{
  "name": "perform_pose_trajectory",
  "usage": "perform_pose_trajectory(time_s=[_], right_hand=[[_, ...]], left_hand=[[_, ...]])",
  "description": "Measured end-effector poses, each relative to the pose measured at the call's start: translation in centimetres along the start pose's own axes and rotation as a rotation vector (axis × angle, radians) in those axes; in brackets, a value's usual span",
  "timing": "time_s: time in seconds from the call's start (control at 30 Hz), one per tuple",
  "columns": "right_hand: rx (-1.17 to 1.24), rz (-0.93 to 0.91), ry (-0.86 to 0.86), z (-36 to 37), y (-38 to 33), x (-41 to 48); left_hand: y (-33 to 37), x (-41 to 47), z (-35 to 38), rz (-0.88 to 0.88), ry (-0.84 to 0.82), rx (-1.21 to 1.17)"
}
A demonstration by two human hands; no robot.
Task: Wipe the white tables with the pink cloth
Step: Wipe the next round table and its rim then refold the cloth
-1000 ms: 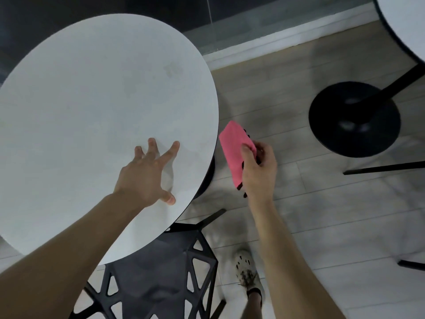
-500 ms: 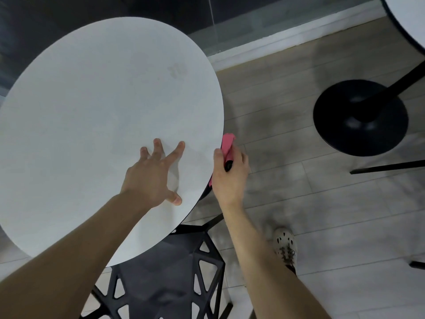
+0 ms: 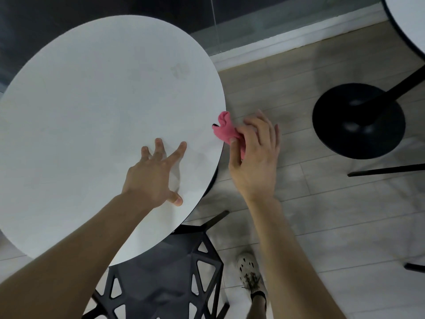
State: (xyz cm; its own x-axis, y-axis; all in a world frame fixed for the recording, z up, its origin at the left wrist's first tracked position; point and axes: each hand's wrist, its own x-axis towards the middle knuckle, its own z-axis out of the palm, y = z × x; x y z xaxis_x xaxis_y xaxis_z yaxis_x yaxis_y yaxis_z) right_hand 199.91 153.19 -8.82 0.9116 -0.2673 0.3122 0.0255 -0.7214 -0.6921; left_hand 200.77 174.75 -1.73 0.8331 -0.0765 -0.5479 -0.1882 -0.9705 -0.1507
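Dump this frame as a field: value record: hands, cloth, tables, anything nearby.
left hand: flat on the white round table, fingers spread
right hand: pinches the pink cloth between thumb and fingers
pink cloth: bunched, at the table's right rim, mostly over the floor
wipe state: cloth not yet spread on the top
second white table: top right corner, its black round base on the floor
black chair: partly under the near edge

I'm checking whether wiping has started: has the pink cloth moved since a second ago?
Yes. The pink cloth held by the right hand came left from over the floor to the right rim of the white table.
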Motion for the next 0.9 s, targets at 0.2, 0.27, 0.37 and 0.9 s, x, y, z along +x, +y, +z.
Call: perform_pose_trajectory(time_s=[0.2, 0.27, 0.37, 0.9], right_hand=[[0.119, 0.173, 0.086, -0.2, 0.0, -0.3], [0.144, 0.304, 0.030, 1.0, -0.2, 0.3], [0.209, 0.370, -0.084, 3.8, -1.3, -0.5], [0.407, 0.336, -0.124, 4.8, -0.5, -3.5]], left_hand=[[0.1, 0.0, 0.0, -0.007, -0.008, -0.004], [0.2, -0.1, 0.0, -0.006, -0.009, 0.003], [0.1, 0.0, 0.0, 0.000, -0.008, 0.011], [0.0, 0.2, 0.2, 0.015, 0.023, 0.045]])
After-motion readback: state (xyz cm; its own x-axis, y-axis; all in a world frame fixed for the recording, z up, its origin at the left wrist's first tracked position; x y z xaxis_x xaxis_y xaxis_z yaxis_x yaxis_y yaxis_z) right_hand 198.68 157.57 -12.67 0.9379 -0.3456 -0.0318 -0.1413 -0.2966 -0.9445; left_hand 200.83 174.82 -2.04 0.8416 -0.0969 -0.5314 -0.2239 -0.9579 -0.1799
